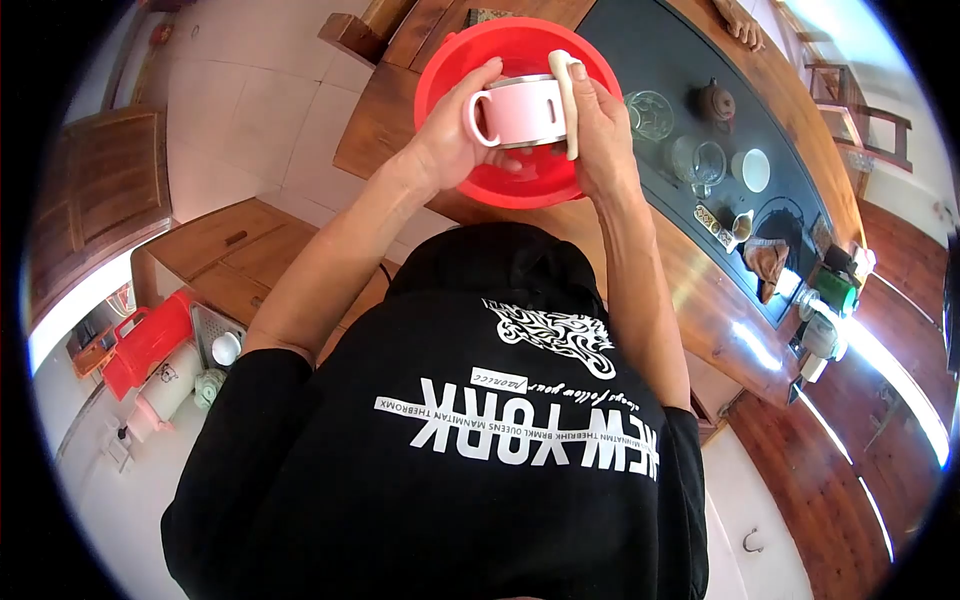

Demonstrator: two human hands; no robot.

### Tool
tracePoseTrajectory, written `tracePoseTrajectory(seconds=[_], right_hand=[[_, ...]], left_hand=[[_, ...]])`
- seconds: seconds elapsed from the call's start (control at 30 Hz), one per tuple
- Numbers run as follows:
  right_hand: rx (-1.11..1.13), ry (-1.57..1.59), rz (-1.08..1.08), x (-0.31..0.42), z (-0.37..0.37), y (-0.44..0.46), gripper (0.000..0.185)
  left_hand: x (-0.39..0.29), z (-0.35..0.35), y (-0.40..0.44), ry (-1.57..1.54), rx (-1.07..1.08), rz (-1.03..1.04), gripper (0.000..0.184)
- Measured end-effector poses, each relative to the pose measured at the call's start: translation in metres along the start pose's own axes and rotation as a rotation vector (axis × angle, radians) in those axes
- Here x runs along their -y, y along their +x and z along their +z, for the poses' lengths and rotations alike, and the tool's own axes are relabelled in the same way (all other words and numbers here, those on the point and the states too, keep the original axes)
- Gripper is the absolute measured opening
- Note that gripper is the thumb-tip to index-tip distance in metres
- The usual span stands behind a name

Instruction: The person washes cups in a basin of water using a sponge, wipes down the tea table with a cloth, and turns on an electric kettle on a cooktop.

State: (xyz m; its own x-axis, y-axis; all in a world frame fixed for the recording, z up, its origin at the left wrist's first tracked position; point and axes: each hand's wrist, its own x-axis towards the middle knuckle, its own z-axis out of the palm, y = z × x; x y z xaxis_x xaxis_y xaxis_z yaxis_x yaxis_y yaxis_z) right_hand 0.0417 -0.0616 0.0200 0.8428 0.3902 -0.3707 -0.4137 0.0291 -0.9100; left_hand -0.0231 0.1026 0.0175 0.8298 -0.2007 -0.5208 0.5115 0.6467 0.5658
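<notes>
A pink cup (525,112) with a handle lies on its side above a red basin (440,80). My left hand (445,135) is closed around the cup at its handle end. On the other side, my right hand (600,125) presses a cream, strip-like item (566,105), possibly a folded cloth, against the cup's end. Some of my right fingers are hidden behind it. The basin's contents are mostly hidden by my hands and the cup.
The basin stands by a wooden table (650,260) with a dark inlaid tray (680,70). On the tray are a glass pitcher (700,165), a brown teapot (716,103) and a white bowl (751,170). Another person's hand (740,25) rests at the far edge.
</notes>
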Motion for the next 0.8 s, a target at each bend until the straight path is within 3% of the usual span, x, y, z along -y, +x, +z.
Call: tracePoseTrajectory(seconds=[0.03, 0.1, 0.17, 0.23, 0.27, 0.43, 0.5, 0.53, 0.57, 0.67, 0.8], right_hand=[[-0.022, 0.031, 0.033, 0.002, 0.000, 0.000, 0.046], [-0.022, 0.043, 0.036, 0.002, 0.001, 0.002, 0.046], [-0.024, 0.064, 0.044, 0.001, 0.000, 0.004, 0.047], [-0.012, 0.031, 0.029, 0.002, 0.000, 0.006, 0.046], [-0.001, -0.001, 0.013, 0.002, 0.000, 0.006, 0.045], [0.048, -0.026, 0.031, 0.001, 0.005, 0.005, 0.037], [-0.039, -0.031, -0.152, -0.002, 0.000, 0.009, 0.034], [-0.049, 0.059, -0.138, 0.010, -0.001, 0.003, 0.033], [-0.061, 0.043, -0.127, 0.015, -0.006, 0.003, 0.034], [-0.062, 0.055, -0.108, 0.024, -0.011, -0.002, 0.034], [0.042, -0.028, -0.111, 0.037, -0.008, -0.019, 0.034]], left_hand=[[0.002, 0.000, 0.003, -0.001, -0.001, 0.000, 0.051], [0.005, -0.004, 0.012, 0.340, -0.238, 0.352, 0.052], [-0.005, -0.011, 0.011, 0.369, -0.161, 0.350, 0.052], [-0.015, -0.010, 0.006, 0.230, -0.118, 0.157, 0.053], [-0.026, -0.009, 0.001, 0.153, 0.011, 0.035, 0.054], [-0.015, 0.005, -0.001, 0.356, 0.025, 0.079, 0.045], [-0.016, 0.006, -0.004, 0.123, -0.038, 0.013, 0.041], [-0.018, -0.022, 0.004, -0.109, 0.240, -0.127, 0.039], [-0.008, -0.039, 0.014, -0.173, 0.168, -0.079, 0.039], [-0.010, -0.044, 0.013, -0.229, 0.255, -0.051, 0.038], [-0.009, -0.024, 0.012, -0.255, -0.035, 0.005, 0.038]])
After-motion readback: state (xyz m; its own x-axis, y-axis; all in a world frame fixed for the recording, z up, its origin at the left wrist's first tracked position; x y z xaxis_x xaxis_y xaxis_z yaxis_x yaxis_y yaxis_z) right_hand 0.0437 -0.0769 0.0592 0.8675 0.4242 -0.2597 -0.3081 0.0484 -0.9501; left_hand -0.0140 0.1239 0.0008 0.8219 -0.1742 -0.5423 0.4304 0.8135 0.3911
